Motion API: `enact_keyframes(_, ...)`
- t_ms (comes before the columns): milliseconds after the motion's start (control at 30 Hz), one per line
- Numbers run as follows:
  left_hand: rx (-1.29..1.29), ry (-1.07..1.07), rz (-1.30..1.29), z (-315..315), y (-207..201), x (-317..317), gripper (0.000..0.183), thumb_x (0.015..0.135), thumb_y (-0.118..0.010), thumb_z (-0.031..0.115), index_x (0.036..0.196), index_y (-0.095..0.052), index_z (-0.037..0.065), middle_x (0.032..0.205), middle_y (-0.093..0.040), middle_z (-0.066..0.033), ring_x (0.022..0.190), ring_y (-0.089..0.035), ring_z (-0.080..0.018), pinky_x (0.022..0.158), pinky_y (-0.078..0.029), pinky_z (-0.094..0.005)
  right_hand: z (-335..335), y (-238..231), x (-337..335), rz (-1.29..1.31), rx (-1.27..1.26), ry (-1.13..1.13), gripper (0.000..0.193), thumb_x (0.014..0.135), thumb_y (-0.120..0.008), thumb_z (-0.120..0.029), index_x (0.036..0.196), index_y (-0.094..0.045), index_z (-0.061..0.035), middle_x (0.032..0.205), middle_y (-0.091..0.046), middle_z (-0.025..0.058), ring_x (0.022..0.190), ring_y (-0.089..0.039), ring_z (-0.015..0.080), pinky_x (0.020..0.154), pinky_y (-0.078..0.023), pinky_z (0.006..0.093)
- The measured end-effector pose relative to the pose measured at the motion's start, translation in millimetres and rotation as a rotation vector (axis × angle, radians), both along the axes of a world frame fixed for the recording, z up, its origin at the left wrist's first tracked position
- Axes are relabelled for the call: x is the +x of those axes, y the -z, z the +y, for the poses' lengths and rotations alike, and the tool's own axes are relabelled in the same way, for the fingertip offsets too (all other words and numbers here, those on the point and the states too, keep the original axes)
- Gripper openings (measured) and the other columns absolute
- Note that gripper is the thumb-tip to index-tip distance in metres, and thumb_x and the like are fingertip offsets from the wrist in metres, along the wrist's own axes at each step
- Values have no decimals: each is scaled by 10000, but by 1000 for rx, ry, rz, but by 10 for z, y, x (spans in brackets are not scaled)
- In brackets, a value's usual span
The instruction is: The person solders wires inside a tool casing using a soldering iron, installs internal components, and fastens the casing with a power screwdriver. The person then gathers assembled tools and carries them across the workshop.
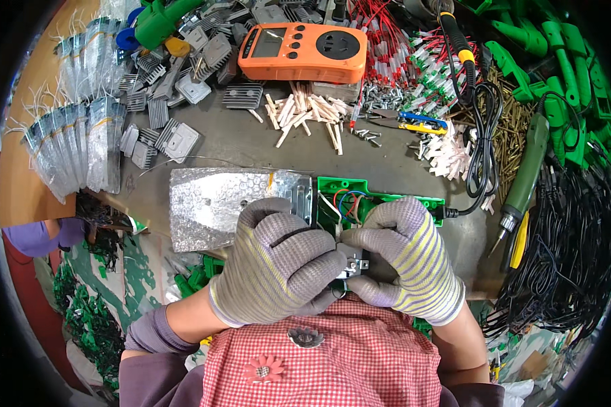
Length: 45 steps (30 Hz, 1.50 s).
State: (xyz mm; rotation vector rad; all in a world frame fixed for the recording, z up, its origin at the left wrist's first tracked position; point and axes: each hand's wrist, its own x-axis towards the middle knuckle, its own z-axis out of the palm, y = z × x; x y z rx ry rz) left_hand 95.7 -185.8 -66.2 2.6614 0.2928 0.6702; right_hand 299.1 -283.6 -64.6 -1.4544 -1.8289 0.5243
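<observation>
In striped grey work gloves, my left hand [275, 268] and my right hand [407, 258] meet at the front of the bench. Between their pinched fingertips sits a small grey metal part [354, 262] with silvery tabs; the fingers cover much of it, so its exact kind is hidden. Just beyond lies an open green plastic housing [343, 184] with red, blue and white wires [349, 198] inside. A black power cord [450, 213] leaves its right end. Joined or butted against its left side is a metal piece in bubble wrap [207, 207].
An orange meter [302, 53] stands at the back among grey heat sinks [178, 139] and white sleeves [305, 112]. To the right lie a green electric screwdriver [526, 169], pliers [414, 123], black cords [557, 244] and green shells [563, 61]. Bubble-wrapped pieces [71, 146] line the left.
</observation>
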Motion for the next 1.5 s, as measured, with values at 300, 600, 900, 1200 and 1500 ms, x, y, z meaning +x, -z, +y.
enact_keyframes(300,-7,8,20,-50,-1,-61,443,545,-796,187,965,-660,141,943,-597,0,863,-560,-231,952,-451,-512,30,-5,-3,-28,1,-34,418,598,-798,-216,958,-661,-57,929,-576,110,848,-583,313,707,-473,432)
enact_keyframes(600,3,-35,154,-110,-188,4,182,634,-687,203,778,-650,99,874,-588,-39,861,-561,-244,962,-477,-505,59,-110,-93,-187,-78,-37,373,583,-767,-186,913,-665,-46,878,-579,111,819,-576,323,721,-469,430)
enact_keyframes(900,-98,8,480,55,-549,162,173,667,-740,226,750,-672,91,843,-632,-73,854,-610,-297,806,-485,-442,36,-146,-94,-241,-82,-37,224,704,-691,-232,878,-678,-90,916,-568,91,905,-575,287,720,-466,422)
enact_keyframes(1200,-142,107,500,183,-526,117,161,805,-647,255,854,-654,102,806,-611,-61,841,-626,-286,935,-462,-467,7,-145,-134,-182,-150,12,385,607,-800,-198,940,-693,-38,945,-592,113,919,-572,323,800,-464,437)
enact_keyframes(1500,96,39,582,-43,-597,162,210,727,-676,206,901,-637,97,871,-602,-67,867,-611,-273,935,-469,-468,23,-192,-64,-134,-168,-27,412,626,-785,-230,975,-681,-38,951,-575,121,931,-558,338,809,-452,451)
